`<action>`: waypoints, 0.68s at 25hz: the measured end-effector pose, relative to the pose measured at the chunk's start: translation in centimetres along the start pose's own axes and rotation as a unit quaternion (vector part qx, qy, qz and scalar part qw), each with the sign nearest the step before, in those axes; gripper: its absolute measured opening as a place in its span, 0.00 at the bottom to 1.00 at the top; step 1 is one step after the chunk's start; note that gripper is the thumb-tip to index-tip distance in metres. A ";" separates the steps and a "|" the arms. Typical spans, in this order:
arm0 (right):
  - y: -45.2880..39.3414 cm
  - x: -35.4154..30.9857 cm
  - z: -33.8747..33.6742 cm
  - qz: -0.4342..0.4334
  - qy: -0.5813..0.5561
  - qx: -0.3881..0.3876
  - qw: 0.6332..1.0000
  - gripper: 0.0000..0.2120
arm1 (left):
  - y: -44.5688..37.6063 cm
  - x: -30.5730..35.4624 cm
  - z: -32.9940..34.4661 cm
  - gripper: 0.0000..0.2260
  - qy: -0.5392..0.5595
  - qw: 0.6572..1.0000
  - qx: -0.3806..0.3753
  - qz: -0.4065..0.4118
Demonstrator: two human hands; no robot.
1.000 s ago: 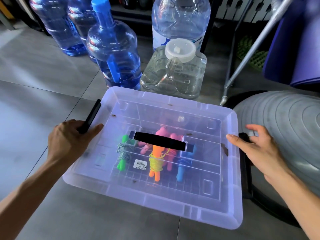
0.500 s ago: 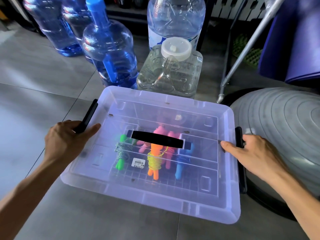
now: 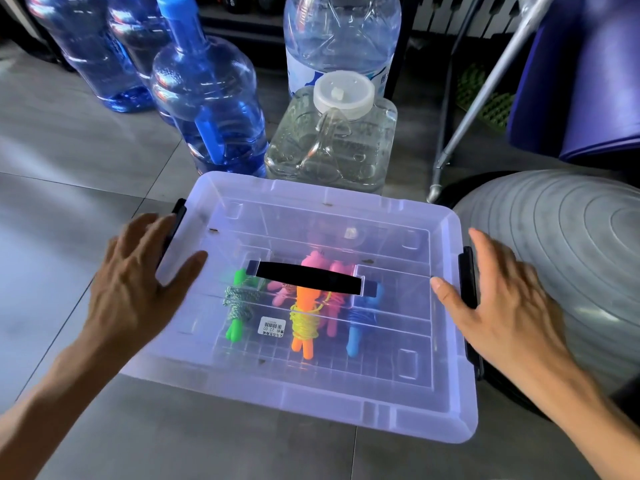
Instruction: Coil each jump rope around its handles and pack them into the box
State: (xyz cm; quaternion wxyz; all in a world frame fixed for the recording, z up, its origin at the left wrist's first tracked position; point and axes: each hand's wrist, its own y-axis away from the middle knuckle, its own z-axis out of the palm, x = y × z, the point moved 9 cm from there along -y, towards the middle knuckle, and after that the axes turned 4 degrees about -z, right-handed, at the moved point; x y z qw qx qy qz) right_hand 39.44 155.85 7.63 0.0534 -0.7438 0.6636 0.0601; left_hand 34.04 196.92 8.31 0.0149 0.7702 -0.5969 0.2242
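Grey tiled floor [image 3: 69, 174] with thin grout lines, daylight glaring off it from the upper left. Bunch of blue water jugs [image 3: 207, 109] and a clear square jug with a white cap [image 3: 332, 140] lined up at the back. Ribbed grey exercise ball [image 3: 561, 244] on the right, metal pole [image 3: 485, 88] leaning behind it, purple mat [image 3: 581, 71] too
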 end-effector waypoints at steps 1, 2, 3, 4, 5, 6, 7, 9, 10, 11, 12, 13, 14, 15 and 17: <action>0.4 -1.7 -0.1 -0.076 0.003 0.031 0.997 0.34 | 0.7 2.2 0.7 0.28 0.016 0.996 -0.024 0.081; 1.1 -3.7 0.4 -0.155 -0.006 0.038 0.987 0.35 | 1.8 4.3 1.9 0.30 0.019 0.987 -0.065 0.147; 1.8 -5.5 1.5 -0.212 -0.010 0.021 0.977 0.35 | 2.9 5.7 3.3 0.30 0.007 0.976 -0.108 0.187; 2.5 -6.7 3.0 -0.248 -0.005 -0.002 0.969 0.34 | 3.8 6.3 4.8 0.31 -0.016 0.969 -0.142 0.202; 3.0 -7.4 4.2 -0.262 0.002 -0.019 0.965 0.33 | 4.4 6.4 5.8 0.30 -0.037 0.967 -0.158 0.198; 3.3 -7.8 5.0 -0.266 0.012 -0.021 0.964 0.31 | 4.6 6.2 6.2 0.30 -0.048 0.968 -0.161 0.189; 3.4 -7.8 5.4 -0.265 0.017 -0.022 0.964 0.31 | 4.7 6.1 6.3 0.30 -0.050 0.968 -0.160 0.184; 3.5 -7.6 5.5 -0.261 0.022 -0.014 0.965 0.30 | 4.7 6.2 6.3 0.30 -0.053 0.968 -0.149 0.193; 3.5 -7.6 5.4 -0.262 0.022 -0.006 0.965 0.30 | 4.7 6.2 6.3 0.30 -0.058 0.968 -0.147 0.196; 3.3 -7.7 5.3 -0.258 0.016 -0.011 0.966 0.30 | 4.6 6.2 6.3 0.30 -0.056 0.968 -0.149 0.193; 3.3 -7.6 5.3 -0.261 0.019 -0.007 0.965 0.30 | 4.5 6.2 6.4 0.30 -0.052 0.967 -0.157 0.192; 3.4 -7.7 5.4 -0.263 0.012 -0.012 0.965 0.30 | 4.5 6.2 6.5 0.30 -0.044 0.967 -0.165 0.187; 3.3 -7.8 5.5 -0.263 0.010 -0.018 0.965 0.30 | 4.4 6.3 6.7 0.30 -0.046 0.966 -0.176 0.181; 3.3 -7.7 5.4 -0.262 0.009 -0.033 0.964 0.30 | 4.4 6.3 6.7 0.30 -0.045 0.966 -0.186 0.175; 2.8 -7.9 5.5 -0.258 0.019 -0.074 0.963 0.30 | 4.4 6.1 7.0 0.30 -0.036 0.961 -0.231 0.149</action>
